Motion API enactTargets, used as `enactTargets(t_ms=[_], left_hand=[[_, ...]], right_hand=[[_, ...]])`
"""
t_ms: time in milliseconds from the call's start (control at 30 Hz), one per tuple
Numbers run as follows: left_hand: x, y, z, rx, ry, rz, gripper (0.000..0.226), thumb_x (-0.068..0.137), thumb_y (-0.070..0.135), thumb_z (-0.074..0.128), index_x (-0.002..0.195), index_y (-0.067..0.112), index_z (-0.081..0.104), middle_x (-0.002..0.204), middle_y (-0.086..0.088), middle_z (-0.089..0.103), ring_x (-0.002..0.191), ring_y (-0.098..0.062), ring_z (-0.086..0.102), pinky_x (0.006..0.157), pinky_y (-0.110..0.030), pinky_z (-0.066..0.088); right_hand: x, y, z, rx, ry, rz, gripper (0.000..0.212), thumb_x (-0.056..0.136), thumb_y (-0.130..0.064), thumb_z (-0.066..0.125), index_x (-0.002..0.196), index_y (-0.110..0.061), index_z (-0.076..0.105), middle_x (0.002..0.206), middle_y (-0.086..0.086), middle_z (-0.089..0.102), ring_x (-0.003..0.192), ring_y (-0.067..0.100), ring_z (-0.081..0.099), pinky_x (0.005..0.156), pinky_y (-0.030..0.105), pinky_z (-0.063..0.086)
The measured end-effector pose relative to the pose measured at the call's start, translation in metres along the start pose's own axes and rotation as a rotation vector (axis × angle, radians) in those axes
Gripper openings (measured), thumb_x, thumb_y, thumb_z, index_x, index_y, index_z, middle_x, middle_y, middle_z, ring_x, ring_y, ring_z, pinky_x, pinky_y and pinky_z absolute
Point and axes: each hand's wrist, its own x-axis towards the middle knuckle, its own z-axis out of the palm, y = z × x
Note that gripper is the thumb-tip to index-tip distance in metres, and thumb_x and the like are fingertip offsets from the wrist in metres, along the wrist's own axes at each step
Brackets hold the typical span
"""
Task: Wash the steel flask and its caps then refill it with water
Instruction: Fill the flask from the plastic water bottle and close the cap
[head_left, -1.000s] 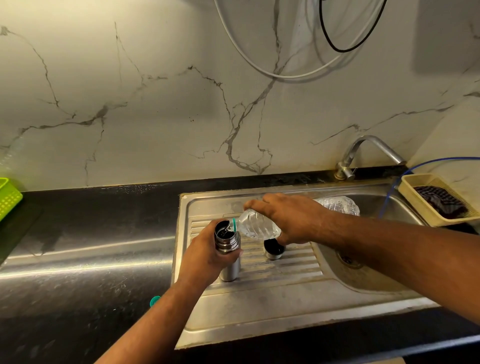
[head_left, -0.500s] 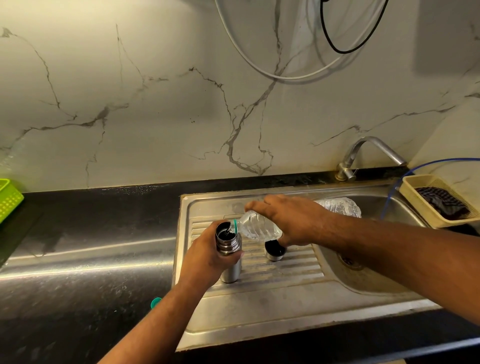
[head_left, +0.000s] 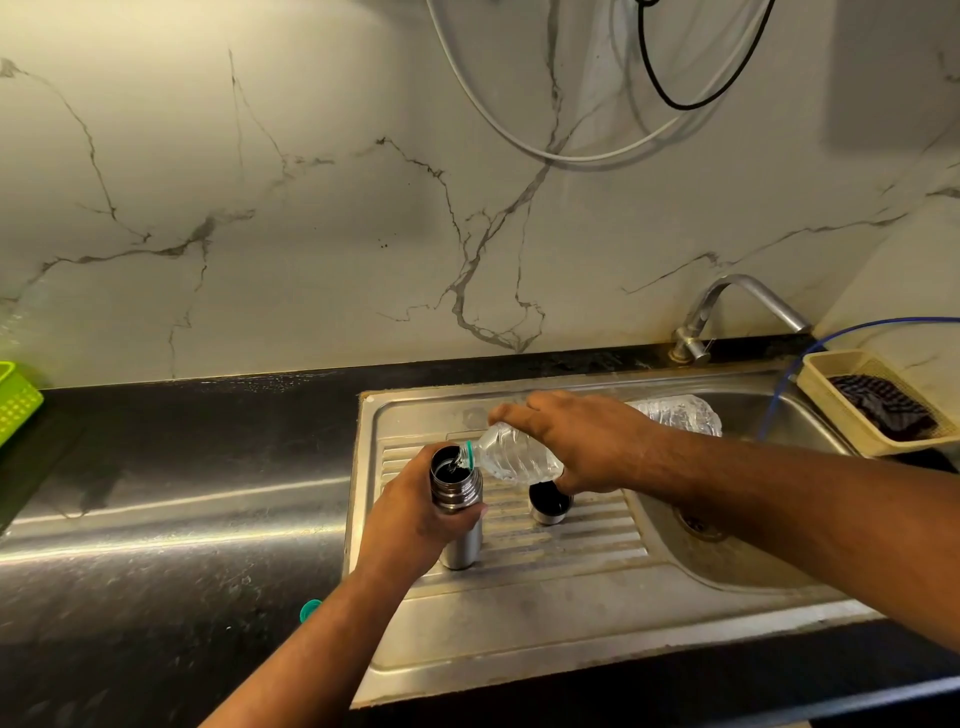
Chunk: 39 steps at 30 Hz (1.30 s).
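Flask (head_left: 457, 493) upright in left hand (head_left: 410, 519), on drainboard (head_left: 571, 545)

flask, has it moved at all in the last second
No. The flask stands on the same drainboard ribs, at the same gap left of the cap, with the left hand gripping it.

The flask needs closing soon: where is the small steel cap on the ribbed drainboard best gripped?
Likely pinch the small steel cap across its round side wall, from above: it stands on the ribbed steel drainboard, black hollow up, apart from the steel flask.
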Motion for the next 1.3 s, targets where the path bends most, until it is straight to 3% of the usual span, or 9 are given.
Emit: enactTargets(t_ms=[1067, 1300], left_hand=[[0.0000, 0.0018, 0.0000, 0.009, 0.005, 0.012, 0.073, 0.073, 0.041, 0.089, 0.134, 0.038, 0.048, 0.128, 0.013, 0.065, 0.112, -0.010, 0.063, 0.098, -0.031, 0.054], [0.0002, 0.0006, -0.0009, -0.004, 0.001, 0.015, 0.072, 0.072, 0.041, 0.090, 0.132, 0.039, 0.050, 0.123, 0.017, 0.066, 0.107, -0.006, 0.063, 0.095, -0.029, 0.055]], right_hand=[[0.0016, -0.0011, -0.0047, 0.019, -0.018, 0.008, 0.104, 0.080, -0.025, 0.085, 0.156, -0.044, 0.016, 0.140, -0.001, 0.047, 0.124, 0.019, 0.048, 0.085, 0.031, 0.048], [0.0018, -0.0012, -0.0049, 0.022, -0.019, 0.009, 0.105, 0.078, -0.026, 0.086, 0.155, -0.044, 0.017, 0.142, -0.001, 0.047, 0.127, 0.020, 0.048, 0.092, 0.036, 0.053]])
